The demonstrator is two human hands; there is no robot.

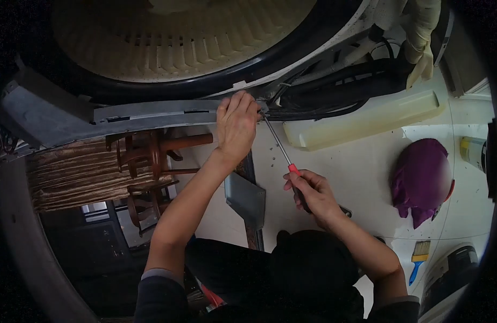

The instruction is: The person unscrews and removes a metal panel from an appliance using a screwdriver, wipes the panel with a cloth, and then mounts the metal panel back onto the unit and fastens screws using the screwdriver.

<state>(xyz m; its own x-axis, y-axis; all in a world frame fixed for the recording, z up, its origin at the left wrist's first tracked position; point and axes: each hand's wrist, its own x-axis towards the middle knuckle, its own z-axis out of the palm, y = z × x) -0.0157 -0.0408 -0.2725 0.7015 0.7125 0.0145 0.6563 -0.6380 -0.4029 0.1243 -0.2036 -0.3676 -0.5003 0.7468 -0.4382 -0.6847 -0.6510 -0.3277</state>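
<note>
A long screwdriver (278,141) with a red and black handle is in my right hand (317,198), its fingers closed around the handle. The shaft slants up and left, and its tip meets the edge of a grey metal frame (157,111). Right beside that tip, my left hand (237,125) grips the frame with its fingers bent over the edge. Whatever the tip touches is too small to make out. Behind the frame sits a large round fan wheel (173,56) with dusty blades inside a black ring. Black cables (323,110) run off to the right.
Small screws (273,159) lie on the pale floor below the frame. A long yellowish plastic piece (367,121), a purple cloth (420,172) and a blue-handled brush (419,261) are to the right. Wooden chairs (151,156) stand at left. A grey sheet-metal piece (245,198) is between my arms.
</note>
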